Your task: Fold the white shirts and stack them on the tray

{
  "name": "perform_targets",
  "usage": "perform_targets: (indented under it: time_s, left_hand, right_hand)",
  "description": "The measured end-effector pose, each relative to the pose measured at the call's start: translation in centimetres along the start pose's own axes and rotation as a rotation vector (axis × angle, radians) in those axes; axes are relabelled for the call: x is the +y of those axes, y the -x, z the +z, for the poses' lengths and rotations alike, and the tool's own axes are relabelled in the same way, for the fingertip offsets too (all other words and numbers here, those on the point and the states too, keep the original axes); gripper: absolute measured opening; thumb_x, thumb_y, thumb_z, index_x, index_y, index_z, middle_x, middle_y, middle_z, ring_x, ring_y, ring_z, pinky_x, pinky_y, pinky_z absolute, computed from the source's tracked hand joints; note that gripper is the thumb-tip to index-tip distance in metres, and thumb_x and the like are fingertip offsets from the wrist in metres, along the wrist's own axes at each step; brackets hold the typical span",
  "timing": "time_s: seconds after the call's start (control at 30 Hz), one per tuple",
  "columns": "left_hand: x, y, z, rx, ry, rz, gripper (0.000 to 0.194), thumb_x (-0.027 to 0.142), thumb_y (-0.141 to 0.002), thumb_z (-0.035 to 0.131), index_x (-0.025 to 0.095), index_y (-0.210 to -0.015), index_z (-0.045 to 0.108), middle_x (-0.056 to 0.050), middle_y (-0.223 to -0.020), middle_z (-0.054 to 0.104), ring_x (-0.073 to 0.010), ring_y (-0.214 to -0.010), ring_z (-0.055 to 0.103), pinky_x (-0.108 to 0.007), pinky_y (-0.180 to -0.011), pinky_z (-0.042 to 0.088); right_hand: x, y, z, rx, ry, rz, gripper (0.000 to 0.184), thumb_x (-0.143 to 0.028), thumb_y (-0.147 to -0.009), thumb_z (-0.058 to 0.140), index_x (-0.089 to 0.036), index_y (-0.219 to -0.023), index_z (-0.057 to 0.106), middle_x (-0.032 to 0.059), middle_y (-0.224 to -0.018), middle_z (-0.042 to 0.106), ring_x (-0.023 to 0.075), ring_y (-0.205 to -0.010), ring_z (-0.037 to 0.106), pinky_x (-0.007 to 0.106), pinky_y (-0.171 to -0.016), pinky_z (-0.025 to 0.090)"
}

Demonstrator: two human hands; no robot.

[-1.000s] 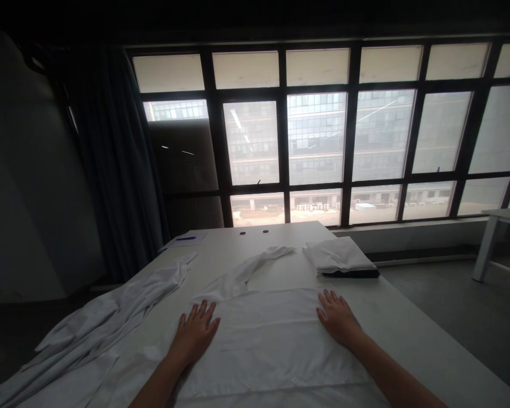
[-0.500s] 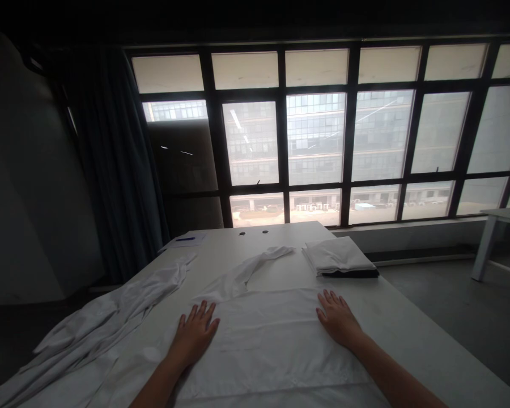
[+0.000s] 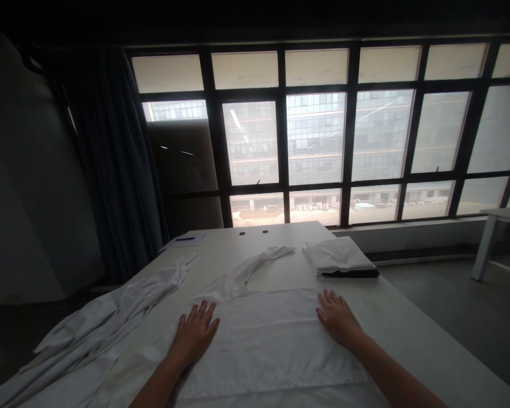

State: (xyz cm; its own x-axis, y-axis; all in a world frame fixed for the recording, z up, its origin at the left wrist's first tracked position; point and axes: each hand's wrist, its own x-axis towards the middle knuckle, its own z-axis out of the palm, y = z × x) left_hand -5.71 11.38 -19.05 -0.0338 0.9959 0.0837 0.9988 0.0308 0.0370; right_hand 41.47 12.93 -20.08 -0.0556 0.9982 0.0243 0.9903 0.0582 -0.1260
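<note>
A white garment, which looks like a shirt [image 3: 272, 340], lies spread on the white table [image 3: 408, 334] in front of me. One sleeve [image 3: 242, 273] stretches from it toward the far side. My left hand [image 3: 195, 331] rests flat on the shirt's left part, fingers spread. Over at the right edge of the cloth, my right hand [image 3: 335, 317] lies palm down with its fingers stretched out. Neither hand grips anything. The near end of the shirt runs out of the bottom of the view.
A stack of folded white cloth [image 3: 338, 255] with a dark layer beneath stands at the table's right edge. Crumpled white garments [image 3: 106, 317] lie along the left edge. At the far left corner is a pen [image 3: 186, 238] on paper. Windows and a curtain [image 3: 114, 170] are beyond.
</note>
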Motion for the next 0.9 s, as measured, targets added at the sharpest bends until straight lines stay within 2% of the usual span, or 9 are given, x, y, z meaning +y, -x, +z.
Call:
perform_targets:
  time_s: [0.9]
  left_hand:
    - [-0.03,-0.03,0.08,-0.004,-0.011,0.002,0.069,0.061,-0.096,0.028,0.026,-0.156,0.03,-0.008,-0.164,0.021,-0.0354,-0.151,0.017,-0.06,-0.118,0.012]
  right_hand:
    - [0.16,-0.09,0.17,0.005,-0.003,-0.012,0.065,-0.047,-0.098,0.029,-0.017,-0.155,0.034,0.0103,-0.162,0.026,0.0281,-0.15,0.019,0.045,-0.121,0.009]
